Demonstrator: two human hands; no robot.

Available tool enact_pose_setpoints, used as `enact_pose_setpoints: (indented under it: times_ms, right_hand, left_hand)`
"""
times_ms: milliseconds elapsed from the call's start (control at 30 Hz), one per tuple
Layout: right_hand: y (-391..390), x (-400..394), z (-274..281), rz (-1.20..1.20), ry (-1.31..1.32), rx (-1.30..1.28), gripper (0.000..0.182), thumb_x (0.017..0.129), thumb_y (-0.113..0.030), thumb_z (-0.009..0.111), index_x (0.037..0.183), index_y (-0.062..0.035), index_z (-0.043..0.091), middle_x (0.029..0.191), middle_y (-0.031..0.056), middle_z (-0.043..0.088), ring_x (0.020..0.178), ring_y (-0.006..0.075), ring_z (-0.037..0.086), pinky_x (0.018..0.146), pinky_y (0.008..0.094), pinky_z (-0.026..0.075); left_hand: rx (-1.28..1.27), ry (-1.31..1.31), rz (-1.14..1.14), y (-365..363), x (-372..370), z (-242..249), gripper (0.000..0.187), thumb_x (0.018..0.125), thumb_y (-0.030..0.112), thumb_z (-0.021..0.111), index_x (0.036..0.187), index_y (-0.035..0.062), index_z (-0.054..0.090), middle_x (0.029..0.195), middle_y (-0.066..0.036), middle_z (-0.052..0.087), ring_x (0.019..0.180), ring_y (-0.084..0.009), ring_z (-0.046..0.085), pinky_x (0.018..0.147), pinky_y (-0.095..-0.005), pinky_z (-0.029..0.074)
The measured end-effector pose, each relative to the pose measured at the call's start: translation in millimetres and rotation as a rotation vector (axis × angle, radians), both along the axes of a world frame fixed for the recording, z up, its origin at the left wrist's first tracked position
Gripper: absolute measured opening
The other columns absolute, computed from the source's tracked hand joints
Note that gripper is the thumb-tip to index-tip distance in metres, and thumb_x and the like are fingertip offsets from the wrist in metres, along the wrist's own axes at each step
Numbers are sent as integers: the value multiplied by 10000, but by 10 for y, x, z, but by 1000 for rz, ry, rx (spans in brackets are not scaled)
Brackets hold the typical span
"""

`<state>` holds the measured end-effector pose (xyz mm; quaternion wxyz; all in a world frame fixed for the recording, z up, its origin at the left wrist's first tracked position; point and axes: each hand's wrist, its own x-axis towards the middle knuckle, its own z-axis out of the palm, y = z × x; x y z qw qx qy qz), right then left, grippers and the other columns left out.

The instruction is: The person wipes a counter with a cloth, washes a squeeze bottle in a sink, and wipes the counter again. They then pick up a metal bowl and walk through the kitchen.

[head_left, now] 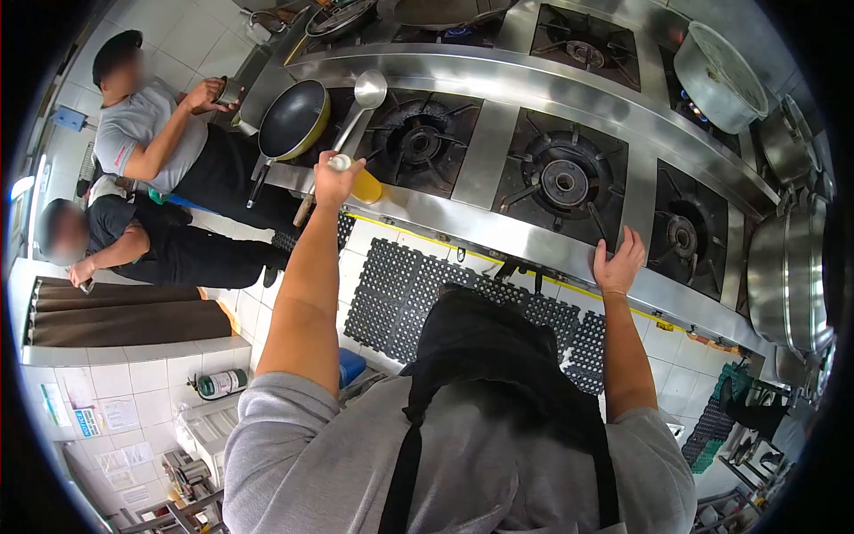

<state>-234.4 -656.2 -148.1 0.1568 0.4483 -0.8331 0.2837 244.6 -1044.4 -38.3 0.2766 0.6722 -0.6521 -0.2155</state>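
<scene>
My left hand is closed around the upper part of a yellow bottle with a whitish top, at the stove's front edge. A long-handled ladle lies beside it, its bowl toward the burners. Just left of the ladle, a black-lined pan with a yellowish outside rests on the stove. My right hand lies on the steel front edge near the right burners, fingers spread and holding nothing.
Two people stand at the left, one holding a small metal cup. A large pot sits on the back right burner, and big steel pots stand at the right end. Perforated black mats cover the floor.
</scene>
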Motion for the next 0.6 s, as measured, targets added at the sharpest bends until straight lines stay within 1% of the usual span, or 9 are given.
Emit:
enact_pose_setpoints:
  times_ms: [300,600]
  right_hand:
    - [11,2,10,14,-9,-24,631,877,-304,697,1399,-25,478,1370,201,487,1289,403,442,1103,524,337]
    - [17,-13,9,19,-14,-26,629,879,-301,695,1397,-16,480,1357,204,497,1279,405,447,1103,526,337]
  left_hand:
    - [-15,-6,9,46,-24,3,754,713,433,891,1255,25,563,1191,-259,588,1102,-416,593,992,-453,478]
    - [-24,-24,7,-16,9,-64,748,716,425,893,1248,13,566,1195,-263,589,1118,-412,590,998,-451,476]
